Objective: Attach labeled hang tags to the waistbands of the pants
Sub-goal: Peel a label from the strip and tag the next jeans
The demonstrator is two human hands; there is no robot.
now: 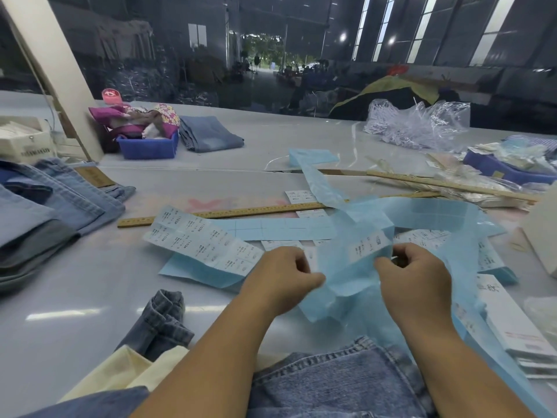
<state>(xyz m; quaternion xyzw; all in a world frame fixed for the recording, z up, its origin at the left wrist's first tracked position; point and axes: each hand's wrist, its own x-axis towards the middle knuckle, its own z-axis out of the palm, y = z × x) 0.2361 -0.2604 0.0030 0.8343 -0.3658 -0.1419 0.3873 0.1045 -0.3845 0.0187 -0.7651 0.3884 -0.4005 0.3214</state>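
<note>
Your left hand (283,277) and right hand (413,273) both pinch the blue backing strip (340,267); between your fingertips, the white label (368,245) may tear if you pull unevenly.

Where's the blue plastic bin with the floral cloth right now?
In the head view, the blue bin sits far left on the table, at the foot of the slanted cream post, just left of the folded jeans.
</note>
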